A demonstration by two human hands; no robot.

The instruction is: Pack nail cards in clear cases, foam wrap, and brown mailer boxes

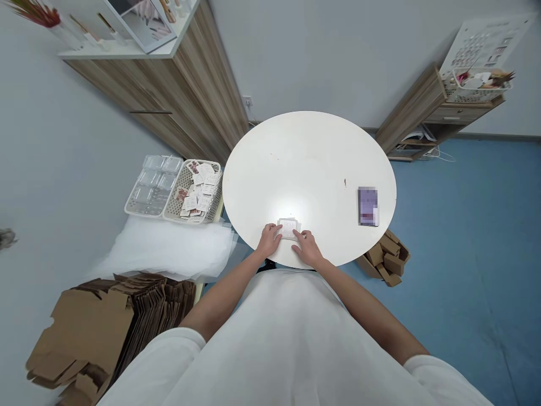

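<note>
A small white packet [288, 228] lies near the front edge of the round white table [308, 169]. My left hand [269, 241] rests on the packet's left side with its fingers curled onto it. My right hand [307, 248] touches the packet's right edge, fingers bent down on it. Both hands appear to pinch the packet between them against the tabletop.
A purple phone [367, 206] lies at the table's right. Left of the table stand a white basket [195, 192] of small packets and a tray of clear boxes [153, 186]. Flat cardboard blanks [110, 327] are stacked at lower left; small brown boxes [386, 259] lie on the blue floor.
</note>
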